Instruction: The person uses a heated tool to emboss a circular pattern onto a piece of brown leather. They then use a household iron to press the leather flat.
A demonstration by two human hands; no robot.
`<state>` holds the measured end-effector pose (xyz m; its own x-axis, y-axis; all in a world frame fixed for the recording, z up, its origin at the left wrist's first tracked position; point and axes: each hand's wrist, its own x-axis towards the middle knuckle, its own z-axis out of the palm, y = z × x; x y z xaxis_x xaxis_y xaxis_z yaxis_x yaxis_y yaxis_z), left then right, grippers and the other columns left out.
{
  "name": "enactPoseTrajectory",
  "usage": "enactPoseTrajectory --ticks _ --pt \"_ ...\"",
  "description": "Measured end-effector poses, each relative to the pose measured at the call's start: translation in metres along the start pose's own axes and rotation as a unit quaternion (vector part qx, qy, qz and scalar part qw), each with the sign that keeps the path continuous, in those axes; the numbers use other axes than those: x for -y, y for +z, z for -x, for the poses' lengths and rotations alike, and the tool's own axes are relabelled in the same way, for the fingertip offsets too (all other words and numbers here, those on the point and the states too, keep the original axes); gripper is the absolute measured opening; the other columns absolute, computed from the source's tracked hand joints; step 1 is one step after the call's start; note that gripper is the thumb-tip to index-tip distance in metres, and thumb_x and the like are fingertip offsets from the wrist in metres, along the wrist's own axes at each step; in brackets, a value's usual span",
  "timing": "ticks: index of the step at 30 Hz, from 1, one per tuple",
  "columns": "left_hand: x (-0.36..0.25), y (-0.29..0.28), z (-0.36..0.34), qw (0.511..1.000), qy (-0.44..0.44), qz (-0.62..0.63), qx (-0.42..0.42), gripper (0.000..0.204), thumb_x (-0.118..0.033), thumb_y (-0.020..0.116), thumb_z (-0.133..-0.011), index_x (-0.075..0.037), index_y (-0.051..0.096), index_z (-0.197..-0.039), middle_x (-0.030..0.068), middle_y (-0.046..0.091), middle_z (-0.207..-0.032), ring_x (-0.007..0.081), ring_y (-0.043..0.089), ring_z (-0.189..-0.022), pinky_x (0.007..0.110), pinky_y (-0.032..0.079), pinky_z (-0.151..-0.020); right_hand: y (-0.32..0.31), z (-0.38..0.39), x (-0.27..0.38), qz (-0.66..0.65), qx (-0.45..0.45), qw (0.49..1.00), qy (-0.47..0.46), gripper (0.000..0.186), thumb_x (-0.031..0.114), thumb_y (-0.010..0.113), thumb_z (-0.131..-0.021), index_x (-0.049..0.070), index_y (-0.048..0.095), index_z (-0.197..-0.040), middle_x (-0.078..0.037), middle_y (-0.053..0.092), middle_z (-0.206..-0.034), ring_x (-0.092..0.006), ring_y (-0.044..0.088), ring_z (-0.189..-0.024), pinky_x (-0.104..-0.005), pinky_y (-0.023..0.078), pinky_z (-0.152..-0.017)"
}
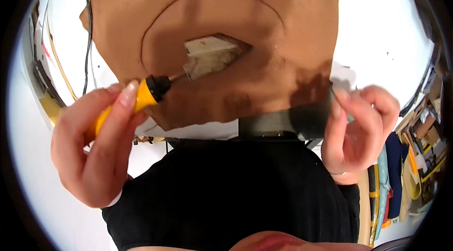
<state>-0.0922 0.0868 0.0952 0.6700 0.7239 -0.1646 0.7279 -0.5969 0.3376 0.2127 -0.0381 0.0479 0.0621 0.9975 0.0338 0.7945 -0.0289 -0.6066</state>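
Note:
My left hand is closed round the yellow handle of a tool with a black collar and a thin shaft. At the shaft's end is a flat, grey, angular plate with a pointed far end. I cannot tell whether the plate is fixed to the shaft. Beneath it lies a brown, leather-like sheet marked with a dark curved line. At the sheet's right edge my right hand is closed with thumb and finger pinched. A small dark tip shows there, but what they hold is too small to name.
A dark grey-green plate shows at the sheet's near edge, on the white table. A black cable runs down the left side. Rolled materials and cluttered shelves stand at the right.

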Motion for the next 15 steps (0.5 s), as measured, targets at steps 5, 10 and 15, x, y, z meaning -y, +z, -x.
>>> enactPoseTrajectory --ticks 5,10,15 --pt "0.016 -0.001 0.005 0.999 0.037 0.002 -0.012 0.035 0.005 0.082 -0.087 0.003 0.077 -0.121 0.0172 0.072 -0.118 0.0234 0.074 -0.102 0.031 0.064 -0.083 0.021 -0.046 0.005 0.092 -0.012 0.991 -0.096 0.026 -0.002 0.089 -0.076 0.008 0.079 -0.098 -0.005 0.064 -0.1 -0.0213 0.06 -0.088 -0.0318 0.047 -0.08" --pt "0.014 0.009 0.011 0.998 0.022 0.007 -0.056 0.034 0.005 0.083 -0.085 0.001 0.079 -0.119 0.0147 0.073 -0.118 0.0214 0.073 -0.099 0.03 0.061 -0.079 0.028 -0.057 0.012 0.133 0.007 0.984 -0.12 0.022 0.003 0.089 -0.077 0.012 0.079 -0.094 0.0 0.066 -0.097 -0.0199 0.06 -0.084 -0.0335 0.045 -0.078" --pt "0.016 0.013 0.014 0.997 0.02 -0.006 -0.074 0.037 0.003 0.085 -0.082 -0.003 0.081 -0.118 0.012 0.074 -0.116 0.02 0.072 -0.092 0.029 0.059 -0.076 0.031 -0.061 0.017 0.18 0.013 0.974 -0.134 0.017 0.005 0.087 -0.08 0.011 0.077 -0.092 0.0 0.065 -0.094 -0.02 0.06 -0.082 -0.0344 0.045 -0.081"
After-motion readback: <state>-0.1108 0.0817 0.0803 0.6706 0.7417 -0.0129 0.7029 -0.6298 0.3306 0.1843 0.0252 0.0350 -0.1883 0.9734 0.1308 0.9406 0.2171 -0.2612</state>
